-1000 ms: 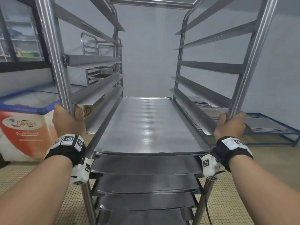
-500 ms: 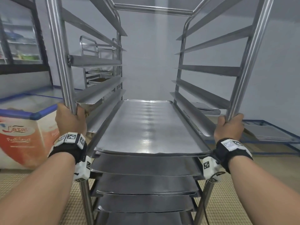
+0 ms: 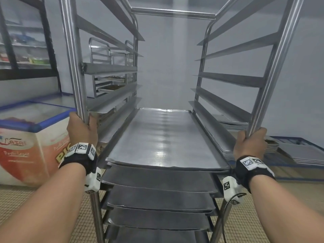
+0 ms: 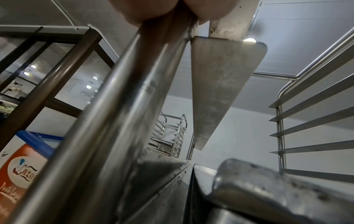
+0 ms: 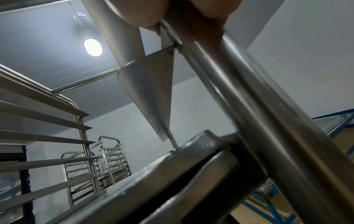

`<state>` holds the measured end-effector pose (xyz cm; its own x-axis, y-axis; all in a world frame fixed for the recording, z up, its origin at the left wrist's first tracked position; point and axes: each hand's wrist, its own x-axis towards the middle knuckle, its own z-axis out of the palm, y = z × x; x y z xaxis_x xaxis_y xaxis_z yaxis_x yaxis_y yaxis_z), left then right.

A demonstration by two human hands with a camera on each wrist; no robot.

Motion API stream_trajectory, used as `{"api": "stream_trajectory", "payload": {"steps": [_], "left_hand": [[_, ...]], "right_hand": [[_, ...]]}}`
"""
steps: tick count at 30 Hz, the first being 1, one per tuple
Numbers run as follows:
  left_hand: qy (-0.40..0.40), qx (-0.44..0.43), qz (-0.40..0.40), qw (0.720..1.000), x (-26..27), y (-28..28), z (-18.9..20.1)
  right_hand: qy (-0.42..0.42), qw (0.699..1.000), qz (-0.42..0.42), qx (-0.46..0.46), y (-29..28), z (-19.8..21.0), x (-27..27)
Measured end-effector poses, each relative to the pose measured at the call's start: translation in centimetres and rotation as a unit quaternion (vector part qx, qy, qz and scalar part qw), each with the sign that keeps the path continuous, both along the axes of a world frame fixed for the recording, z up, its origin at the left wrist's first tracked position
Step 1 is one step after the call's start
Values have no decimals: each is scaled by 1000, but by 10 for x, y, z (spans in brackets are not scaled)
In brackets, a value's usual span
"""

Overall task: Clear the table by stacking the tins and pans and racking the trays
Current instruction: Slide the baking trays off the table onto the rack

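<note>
A tall steel tray rack (image 3: 171, 13) stands straight in front of me on a tiled floor. Its lower slots hold several flat metal trays; the top tray (image 3: 163, 137) lies at wrist height. My left hand (image 3: 82, 128) grips the rack's near left post (image 3: 73, 67). My right hand (image 3: 250, 142) grips the near right post (image 3: 273, 67). In the left wrist view my fingers (image 4: 145, 10) wrap the post (image 4: 118, 121). In the right wrist view my fingers (image 5: 145, 12) wrap the other post (image 5: 258, 106). The upper rails are bare.
A chest freezer (image 3: 26, 137) with a red and white front stands at the left. A second rack (image 3: 112, 67) stands behind on the left. Stacks of flat trays (image 3: 298, 153) lie on a low blue frame at the right. A dark glass-fronted cabinet (image 3: 22, 41) is far left.
The rack and I have moved forward and to the left, so the freezer now sits closer beside me. Both hands keep their grip on the posts.
</note>
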<state>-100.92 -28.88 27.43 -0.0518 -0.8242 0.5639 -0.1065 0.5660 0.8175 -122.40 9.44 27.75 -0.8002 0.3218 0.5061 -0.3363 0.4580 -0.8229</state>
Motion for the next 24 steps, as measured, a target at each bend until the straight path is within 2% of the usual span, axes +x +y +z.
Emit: {"api": "stream_trajectory", "payload": {"steps": [15,24], "left_hand": [[4,-15,-2,1000,-141,-65,-3],[5,-8,-13,1000,-207,-96,3]], "right_hand": [[45,999,3,-8,-57,-6,-150],[23,1000,0,-13,-100,-3,-216]]}}
